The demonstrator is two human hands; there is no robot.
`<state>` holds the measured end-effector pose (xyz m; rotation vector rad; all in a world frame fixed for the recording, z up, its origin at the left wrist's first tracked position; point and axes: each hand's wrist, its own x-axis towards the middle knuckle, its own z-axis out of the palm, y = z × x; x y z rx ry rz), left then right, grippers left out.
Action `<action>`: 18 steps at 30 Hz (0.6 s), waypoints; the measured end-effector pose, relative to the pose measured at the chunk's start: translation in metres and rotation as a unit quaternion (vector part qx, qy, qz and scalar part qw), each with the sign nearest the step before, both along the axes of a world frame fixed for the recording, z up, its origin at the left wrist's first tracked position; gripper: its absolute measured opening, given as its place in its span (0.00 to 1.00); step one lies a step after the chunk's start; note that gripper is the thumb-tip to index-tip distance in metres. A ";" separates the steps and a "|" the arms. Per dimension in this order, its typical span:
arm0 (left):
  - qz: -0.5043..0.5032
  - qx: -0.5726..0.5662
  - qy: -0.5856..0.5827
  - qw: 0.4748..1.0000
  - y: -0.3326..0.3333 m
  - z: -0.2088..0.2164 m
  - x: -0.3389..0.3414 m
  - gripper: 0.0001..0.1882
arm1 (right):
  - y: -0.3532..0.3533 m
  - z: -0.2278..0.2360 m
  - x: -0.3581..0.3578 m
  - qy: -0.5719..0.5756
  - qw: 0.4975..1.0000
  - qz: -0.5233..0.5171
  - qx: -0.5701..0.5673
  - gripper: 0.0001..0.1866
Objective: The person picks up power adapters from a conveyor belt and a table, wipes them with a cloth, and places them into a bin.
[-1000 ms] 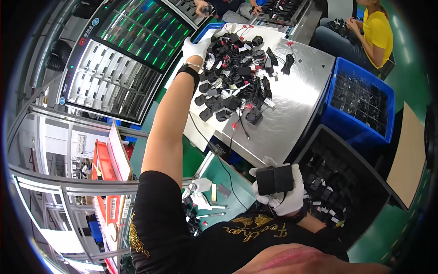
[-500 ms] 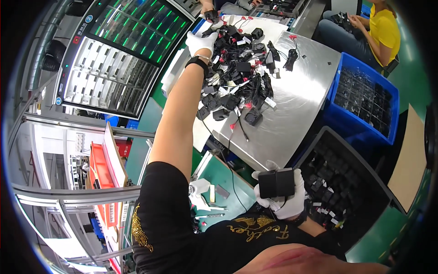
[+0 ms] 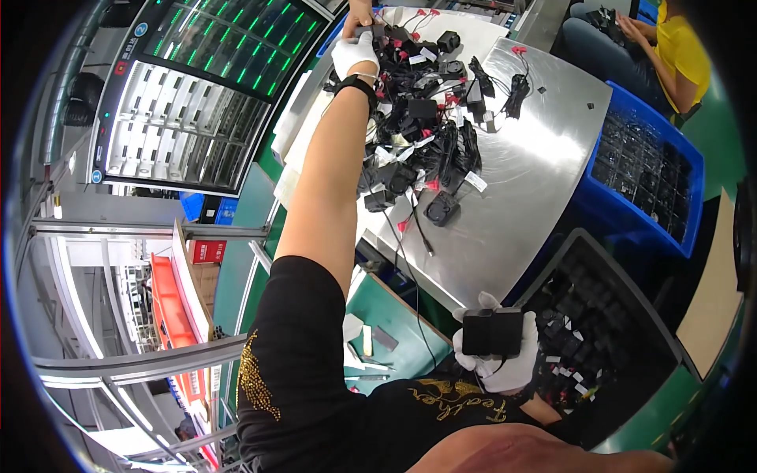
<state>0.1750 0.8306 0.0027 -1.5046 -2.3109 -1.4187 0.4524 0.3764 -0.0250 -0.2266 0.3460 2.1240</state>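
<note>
My left hand [image 3: 355, 57], in a white glove, is stretched to the far end of the metal table [image 3: 544, 150]. Its fingers close on a black boxy device [image 3: 371, 33], which another person's bare hand [image 3: 359, 14] also touches; the grip is partly hidden. Close to my body, my right hand [image 3: 509, 366], gloved too, holds a black rectangular box with a cable [image 3: 493, 333], its broad face up. Between the hands lies a heap of black corded devices [image 3: 422, 110] with white labels and red connectors.
A blue crate [image 3: 615, 98] of black parts and a dark bin [image 3: 670, 347] of corded devices stand at the right. A lit rack [image 3: 189, 118] and metal rails [image 3: 142, 356] are at the left. A person in yellow [image 3: 682, 59] sits at the far right.
My left hand has closed up to the other person's hand and now meets the black device there. My right hand still holds the black box. The whole view has shifted slightly.
</note>
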 end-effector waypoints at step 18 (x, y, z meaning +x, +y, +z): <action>-0.368 0.181 0.049 0.911 -0.268 0.051 0.024 0.16 | 0.002 0.030 -0.030 -0.051 0.996 0.065 0.037 0.39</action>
